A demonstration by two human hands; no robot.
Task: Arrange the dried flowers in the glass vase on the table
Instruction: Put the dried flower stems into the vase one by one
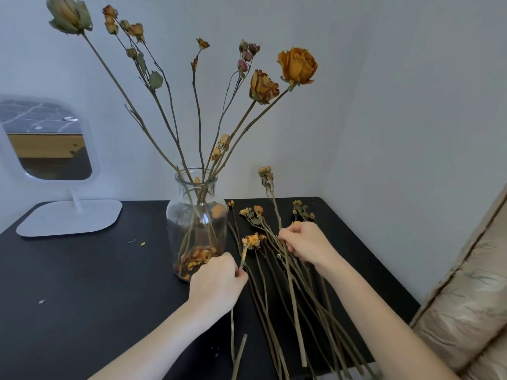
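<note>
Your table (82,283) reads matte black. The vase (196,215) is clear glass, with orange and yellow petals (196,256) in its base. In it you have a deep orange rose (297,65), a yellow rose (262,86) edged red-brown, a pale green-yellow bloom (68,15) and dusky pink buds (248,54). The small sprig (251,241) has yellow-orange heads. The loose stems (295,311) are olive-brown. The mirror (68,216) is white-framed. The wall (411,105) is pale grey-blue. The upholstery (466,311) is beige with wavy darker streaks.
</note>
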